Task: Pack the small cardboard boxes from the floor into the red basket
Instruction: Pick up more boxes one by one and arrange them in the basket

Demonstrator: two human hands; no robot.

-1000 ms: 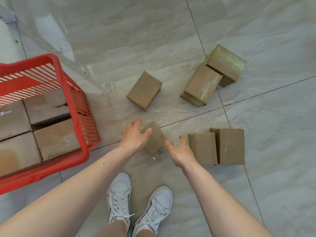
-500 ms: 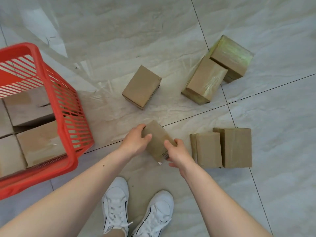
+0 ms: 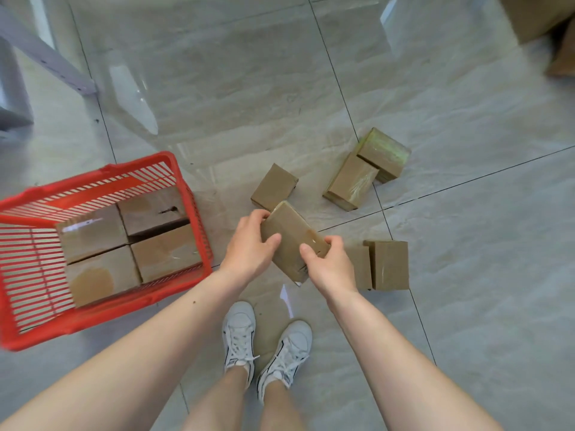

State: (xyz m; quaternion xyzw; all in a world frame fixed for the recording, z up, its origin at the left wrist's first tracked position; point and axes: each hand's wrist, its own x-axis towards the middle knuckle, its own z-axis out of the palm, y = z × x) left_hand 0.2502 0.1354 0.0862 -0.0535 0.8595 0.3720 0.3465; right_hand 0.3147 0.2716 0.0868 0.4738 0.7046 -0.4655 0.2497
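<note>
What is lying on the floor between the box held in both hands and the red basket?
Nothing: in the head view, the stretch between the held box and the red basket is bare floor tile.

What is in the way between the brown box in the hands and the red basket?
Nothing visible: only bare floor lies between the brown cardboard box held by both hands and the red plastic basket, whose top is open.
</note>
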